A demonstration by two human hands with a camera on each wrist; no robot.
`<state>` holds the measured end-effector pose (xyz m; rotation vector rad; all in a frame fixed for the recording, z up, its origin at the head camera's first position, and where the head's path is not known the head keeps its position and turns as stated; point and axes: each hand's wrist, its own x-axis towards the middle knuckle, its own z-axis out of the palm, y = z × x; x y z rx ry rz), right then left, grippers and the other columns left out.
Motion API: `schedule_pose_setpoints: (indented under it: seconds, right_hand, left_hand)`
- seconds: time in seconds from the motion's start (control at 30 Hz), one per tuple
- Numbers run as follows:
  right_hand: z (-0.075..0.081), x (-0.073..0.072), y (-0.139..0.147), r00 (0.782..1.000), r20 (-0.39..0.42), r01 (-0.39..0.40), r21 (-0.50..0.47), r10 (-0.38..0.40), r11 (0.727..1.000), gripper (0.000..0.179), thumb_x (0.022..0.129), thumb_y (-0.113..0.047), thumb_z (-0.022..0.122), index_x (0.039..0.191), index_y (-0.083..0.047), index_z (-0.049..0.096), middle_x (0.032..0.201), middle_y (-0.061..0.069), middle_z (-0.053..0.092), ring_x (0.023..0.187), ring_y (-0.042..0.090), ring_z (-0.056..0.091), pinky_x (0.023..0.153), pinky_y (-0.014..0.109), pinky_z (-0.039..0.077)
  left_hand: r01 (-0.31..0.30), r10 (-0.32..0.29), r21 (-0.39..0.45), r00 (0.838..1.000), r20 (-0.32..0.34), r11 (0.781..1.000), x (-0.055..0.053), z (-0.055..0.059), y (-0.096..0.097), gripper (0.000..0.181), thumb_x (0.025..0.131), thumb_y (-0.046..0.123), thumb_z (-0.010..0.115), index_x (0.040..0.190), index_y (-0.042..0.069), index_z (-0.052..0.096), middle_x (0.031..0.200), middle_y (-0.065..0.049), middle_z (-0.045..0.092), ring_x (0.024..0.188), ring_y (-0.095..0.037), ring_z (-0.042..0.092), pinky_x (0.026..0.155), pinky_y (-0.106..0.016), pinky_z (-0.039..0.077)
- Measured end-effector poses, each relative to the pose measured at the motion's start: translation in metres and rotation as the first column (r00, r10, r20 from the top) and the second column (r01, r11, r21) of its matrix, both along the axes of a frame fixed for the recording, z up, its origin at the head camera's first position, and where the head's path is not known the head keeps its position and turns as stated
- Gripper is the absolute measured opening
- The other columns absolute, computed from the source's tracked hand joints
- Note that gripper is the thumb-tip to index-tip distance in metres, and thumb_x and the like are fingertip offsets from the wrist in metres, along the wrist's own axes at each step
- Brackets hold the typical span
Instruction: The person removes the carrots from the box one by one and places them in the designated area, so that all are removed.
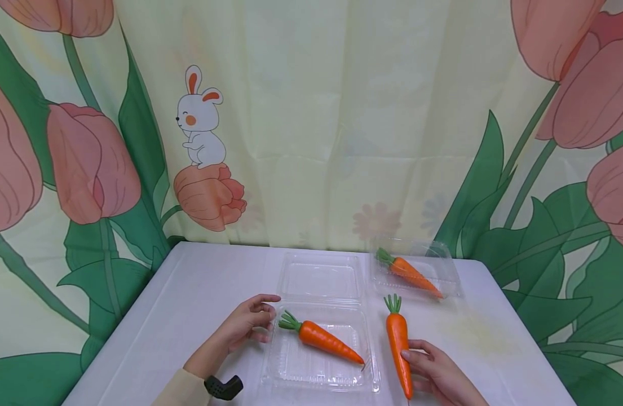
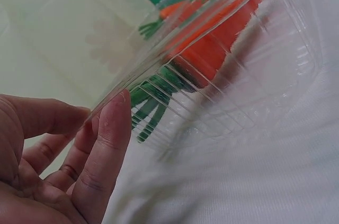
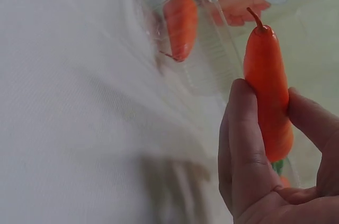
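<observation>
A clear plastic clamshell container lies opened flat at mid-table, its lid folded toward the back. Inside its base a carrot rests at a slant, green stalks to the upper left. My left hand is at the container's left side; in the left wrist view its thumb and a finger pinch the clear rim. To the right of the container, my right hand holds a second carrot between thumb and fingers, green top pointing away. The right wrist view shows this carrot's thin root tip.
Another clear container stands at the back right of the white table, with a carrot inside. Behind the table hangs a curtain printed with tulips and a rabbit. A black band is on the left wrist.
</observation>
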<state>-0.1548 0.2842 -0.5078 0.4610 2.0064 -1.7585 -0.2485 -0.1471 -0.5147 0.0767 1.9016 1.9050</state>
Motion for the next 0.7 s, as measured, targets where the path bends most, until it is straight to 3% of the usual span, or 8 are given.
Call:
schedule_pose_setpoints:
  seconds: [0.2, 0.43, 0.53, 0.7]
  right_hand:
    - [-0.008, -0.001, 0.005, 0.998, 0.005, 0.055, 0.136, -0.057, 0.989, 0.08, 0.096, -0.042, 0.073, 0.145, 0.011, 0.038, 0.118, 0.018, 0.067, 0.094, 0.027, 0.069, 0.086, 0.043, 0.062]
    - [-0.013, -0.001, 0.008, 0.995, 0.021, 0.096, 0.133, -0.1, 0.986, 0.091, 0.085, -0.047, 0.082, 0.147, 0.0, 0.035, 0.121, 0.018, 0.068, 0.09, 0.025, 0.068, 0.084, 0.037, 0.062]
    - [-0.015, -0.002, 0.009, 0.996, 0.017, 0.081, 0.15, -0.084, 0.985, 0.096, 0.08, -0.049, 0.084, 0.147, -0.001, 0.034, 0.12, 0.019, 0.068, 0.088, 0.025, 0.068, 0.083, 0.037, 0.062]
    - [-0.017, -0.004, 0.01, 0.999, 0.002, 0.04, 0.259, -0.042, 0.965, 0.105, 0.076, -0.051, 0.087, 0.147, 0.0, 0.029, 0.117, 0.023, 0.067, 0.086, 0.023, 0.069, 0.08, 0.04, 0.063]
  left_hand:
    - [-0.003, 0.003, 0.0, 1.0, -0.002, 1.0, 0.0, -0.001, 0.0, 0.05, 0.097, 0.008, 0.064, 0.146, 0.005, 0.051, 0.104, -0.007, 0.057, 0.078, -0.017, 0.063, 0.062, -0.031, 0.062]
    - [-0.002, 0.002, -0.008, 1.0, -0.001, 1.0, 0.0, -0.002, 0.0, 0.05, 0.098, 0.009, 0.064, 0.146, 0.006, 0.051, 0.105, -0.007, 0.058, 0.078, -0.017, 0.064, 0.062, -0.032, 0.062]
    - [-0.003, 0.003, -0.007, 1.0, 0.003, 1.0, 0.0, -0.002, 0.0, 0.05, 0.098, 0.009, 0.064, 0.146, 0.006, 0.051, 0.105, -0.008, 0.058, 0.078, -0.017, 0.064, 0.063, -0.032, 0.062]
    - [-0.006, 0.006, -0.012, 1.0, 0.001, 1.0, -0.001, -0.002, 0.0, 0.05, 0.098, 0.01, 0.064, 0.146, 0.006, 0.051, 0.106, -0.007, 0.058, 0.079, -0.017, 0.063, 0.063, -0.032, 0.062]
